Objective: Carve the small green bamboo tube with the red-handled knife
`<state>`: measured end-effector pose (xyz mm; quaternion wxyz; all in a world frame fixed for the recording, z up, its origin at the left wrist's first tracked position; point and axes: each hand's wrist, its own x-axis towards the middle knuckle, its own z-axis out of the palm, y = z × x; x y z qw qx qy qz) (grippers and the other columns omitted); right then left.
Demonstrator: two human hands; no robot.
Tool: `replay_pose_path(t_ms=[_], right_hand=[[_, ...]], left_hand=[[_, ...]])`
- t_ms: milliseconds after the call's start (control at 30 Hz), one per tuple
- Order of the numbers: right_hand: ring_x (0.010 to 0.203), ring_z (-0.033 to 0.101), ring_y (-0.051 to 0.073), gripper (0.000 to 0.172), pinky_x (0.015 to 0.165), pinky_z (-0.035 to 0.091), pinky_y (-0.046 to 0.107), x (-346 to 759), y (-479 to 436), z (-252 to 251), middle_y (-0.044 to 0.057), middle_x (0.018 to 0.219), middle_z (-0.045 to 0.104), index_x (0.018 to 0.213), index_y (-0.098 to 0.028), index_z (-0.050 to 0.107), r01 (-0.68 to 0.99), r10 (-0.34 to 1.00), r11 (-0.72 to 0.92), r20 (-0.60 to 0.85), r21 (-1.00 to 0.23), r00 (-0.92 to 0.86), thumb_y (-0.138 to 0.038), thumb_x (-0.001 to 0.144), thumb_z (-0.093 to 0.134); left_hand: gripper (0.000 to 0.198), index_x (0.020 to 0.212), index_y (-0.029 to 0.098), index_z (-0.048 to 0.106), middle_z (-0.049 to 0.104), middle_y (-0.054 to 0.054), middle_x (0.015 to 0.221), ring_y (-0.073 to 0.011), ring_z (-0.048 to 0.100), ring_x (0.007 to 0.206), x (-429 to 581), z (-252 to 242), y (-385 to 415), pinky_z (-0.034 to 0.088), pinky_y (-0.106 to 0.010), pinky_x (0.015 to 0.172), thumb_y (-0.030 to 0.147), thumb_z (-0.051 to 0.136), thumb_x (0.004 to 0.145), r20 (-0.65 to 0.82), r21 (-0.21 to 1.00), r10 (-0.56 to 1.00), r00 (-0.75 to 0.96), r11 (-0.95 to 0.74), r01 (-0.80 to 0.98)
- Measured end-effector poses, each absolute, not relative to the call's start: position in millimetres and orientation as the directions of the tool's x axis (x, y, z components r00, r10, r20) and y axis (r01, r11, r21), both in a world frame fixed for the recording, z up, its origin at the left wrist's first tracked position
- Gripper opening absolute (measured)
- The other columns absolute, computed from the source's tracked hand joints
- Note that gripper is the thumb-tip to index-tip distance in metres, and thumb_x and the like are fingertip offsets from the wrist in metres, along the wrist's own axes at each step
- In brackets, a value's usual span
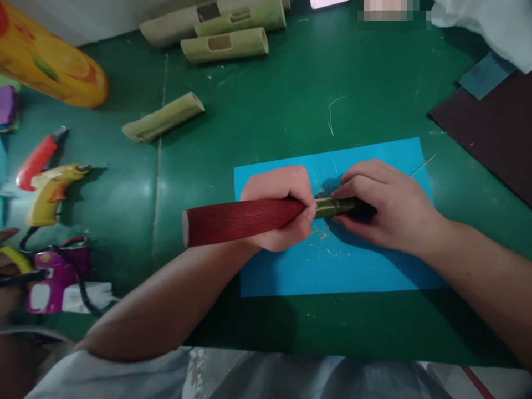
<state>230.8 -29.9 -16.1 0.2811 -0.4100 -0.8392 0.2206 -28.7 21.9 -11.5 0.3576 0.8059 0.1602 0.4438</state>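
Note:
My left hand [286, 194] is closed around the thick red wooden handle [241, 221] of a tool, whose working end is hidden by the fingers and the bamboo. The handle's butt points left. My right hand [386, 205] grips a short green bamboo piece [334, 207] from the right, thumb and fingers on either side of it. The tool hand meets the bamboo's left end. Both hands are over a blue sheet [282, 277], where small shavings [322, 235] lie scattered below the bamboo.
Cut bamboo tubes [224, 45] with notches lie at the back, and another bamboo tube [164, 117] lies nearer. At left are an orange bottle [54, 61], a red-handled cutter [37, 160], a yellow glue gun [47, 194] and a purple power strip [60, 277] with cables. A dark board [494, 122] lies right.

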Motion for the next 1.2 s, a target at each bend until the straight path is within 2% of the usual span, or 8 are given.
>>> replay_pose_path(t_ms=[167, 333, 500, 667, 900, 1100, 1200], right_hand=[[0.102, 0.075, 0.033, 0.008, 0.087, 0.057, 0.049, 232.0, -30.7, -16.1, 0.011, 0.111, 0.084, 0.109, -0.028, 0.079, 0.575, 0.818, 0.558, 0.279, -0.599, -0.503, -0.033, 0.107, 0.074], [0.101, 0.075, 0.034, 0.010, 0.087, 0.056, 0.049, 231.3, -30.1, -15.5, 0.013, 0.110, 0.084, 0.107, -0.027, 0.079, 0.580, 0.812, 0.569, 0.285, -0.583, -0.510, -0.032, 0.107, 0.071], [0.100, 0.075, 0.032, 0.010, 0.087, 0.057, 0.048, 230.6, -30.0, -16.1, 0.012, 0.110, 0.084, 0.108, -0.026, 0.079, 0.581, 0.800, 0.591, 0.311, -0.560, -0.514, -0.032, 0.107, 0.071], [0.103, 0.075, 0.033, 0.006, 0.087, 0.056, 0.048, 231.5, -29.8, -17.1, 0.011, 0.112, 0.084, 0.108, -0.029, 0.079, 0.575, 0.812, 0.569, 0.289, -0.588, -0.508, -0.032, 0.105, 0.074], [0.103, 0.075, 0.033, 0.007, 0.088, 0.057, 0.049, 231.6, -29.9, -16.2, 0.011, 0.114, 0.084, 0.110, -0.029, 0.079, 0.562, 0.811, 0.567, 0.288, -0.603, -0.509, -0.033, 0.107, 0.074], [0.103, 0.075, 0.033, 0.006, 0.088, 0.057, 0.049, 230.5, -29.9, -15.0, 0.010, 0.113, 0.084, 0.109, -0.029, 0.079, 0.563, 0.819, 0.554, 0.280, -0.614, -0.501, -0.032, 0.106, 0.075], [0.103, 0.075, 0.033, 0.006, 0.088, 0.057, 0.048, 230.8, -29.8, -15.2, 0.010, 0.113, 0.084, 0.109, -0.029, 0.079, 0.568, 0.817, 0.559, 0.283, -0.604, -0.503, -0.033, 0.107, 0.075]], left_hand=[[0.012, 0.096, 0.030, 0.078, 0.085, 0.001, 0.084, -0.0167, 0.076, 0.067, -27.3, -11.1, 21.0, 0.065, -0.033, 0.065, 0.032, 0.079, 0.108, 0.606, 0.699, 0.568, 0.557, -0.714, -0.031], [0.016, 0.100, 0.029, 0.079, 0.087, 0.000, 0.087, -0.0156, 0.078, 0.071, -28.5, -11.1, 20.6, 0.064, -0.029, 0.068, 0.041, 0.079, 0.112, 0.559, 0.677, 0.561, 0.611, -0.734, 0.054], [0.014, 0.101, 0.029, 0.077, 0.088, 0.000, 0.092, -0.0154, 0.081, 0.079, -28.3, -8.2, 21.2, 0.065, -0.028, 0.075, 0.035, 0.079, 0.113, 0.565, 0.682, 0.538, 0.625, -0.731, 0.013], [0.024, 0.092, 0.030, 0.074, 0.081, 0.001, 0.080, -0.0176, 0.076, 0.069, -23.8, -6.6, 20.8, 0.064, -0.033, 0.067, 0.040, 0.080, 0.113, 0.559, 0.714, 0.566, 0.606, -0.700, -0.005], [0.023, 0.088, 0.028, 0.072, 0.076, 0.002, 0.074, -0.0163, 0.069, 0.063, -23.9, -6.2, 20.9, 0.057, -0.032, 0.058, 0.031, 0.088, 0.104, 0.589, 0.731, 0.565, 0.577, -0.678, -0.082], [0.030, 0.083, 0.024, 0.069, 0.071, 0.002, 0.073, -0.0123, 0.064, 0.063, -27.6, -4.7, 18.5, 0.051, -0.029, 0.059, 0.031, 0.079, 0.111, 0.554, 0.750, 0.613, 0.563, -0.662, -0.017], [0.031, 0.083, 0.025, 0.068, 0.071, 0.001, 0.073, -0.0131, 0.065, 0.063, -27.4, -5.4, 18.5, 0.052, -0.030, 0.059, 0.032, 0.078, 0.112, 0.567, 0.744, 0.608, 0.555, -0.668, -0.028]])
